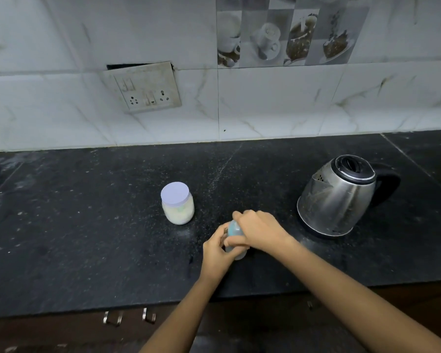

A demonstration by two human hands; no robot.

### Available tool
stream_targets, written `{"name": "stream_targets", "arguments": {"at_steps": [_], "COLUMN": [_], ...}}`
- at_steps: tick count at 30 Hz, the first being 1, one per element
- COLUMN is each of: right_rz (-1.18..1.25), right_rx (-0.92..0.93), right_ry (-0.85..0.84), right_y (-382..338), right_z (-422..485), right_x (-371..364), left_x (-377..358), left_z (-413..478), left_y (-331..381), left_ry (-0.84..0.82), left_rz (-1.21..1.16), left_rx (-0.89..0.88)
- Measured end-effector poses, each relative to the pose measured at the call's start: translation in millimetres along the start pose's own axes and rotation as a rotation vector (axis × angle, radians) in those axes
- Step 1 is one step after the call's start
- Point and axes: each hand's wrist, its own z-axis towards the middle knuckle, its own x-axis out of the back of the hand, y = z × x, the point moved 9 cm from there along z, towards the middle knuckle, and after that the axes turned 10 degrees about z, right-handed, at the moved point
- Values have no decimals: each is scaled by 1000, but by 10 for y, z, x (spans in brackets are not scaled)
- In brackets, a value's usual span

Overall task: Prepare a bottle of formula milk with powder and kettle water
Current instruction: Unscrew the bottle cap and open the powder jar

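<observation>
Bottle point(234, 233) gripped between left hand point(218, 249) and right hand point(259, 231).

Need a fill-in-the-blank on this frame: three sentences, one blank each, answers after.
1. The left hand and the right hand both grip the ____.
2. The powder jar has its lid ____.
3. The kettle stands on the countertop at the person's ____ side.

Missing words: bottle; on; right.
</observation>
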Motion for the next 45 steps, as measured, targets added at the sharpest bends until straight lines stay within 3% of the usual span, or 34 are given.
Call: {"name": "stream_targets", "arguments": {"at_steps": [5,8,12,17,21,32,37,39,42,45], "right_rz": [-138,74,568,745,900,825,701,734,725,713], "right_rx": [300,506,321,117,-77,-204,-81,-53,-163,-247], "right_ry": [-223,-125,64,299,373,401,734,592,333,339], "right_y": [-215,-242,306,918,1188,1313,914,618,381,360], "right_z": [8,-101,-223,-496,-665,-726,-854,-647,-278,-123], "right_x": [70,358,640,112,-439,-781,-241,-197,-391,-440], "left_x": [-10,-26,-40,-49,-51,-66,-78,-85,-82,-61], "left_z": [30,34,21,21,26,17,10,11,20,38], "left_y": [-39,-26,-35,-48,-43,-97,-193,-201,-218,-171], "left_ry": [-18,-50,-74,-84,-88,-114,-92,-84,-88,-90], "left_rz": [13,25,-9,-27,-15,23,20,19,24,66], "left_rx": [2,-22,-11,3,-6,-9,17,14,35,16]}}
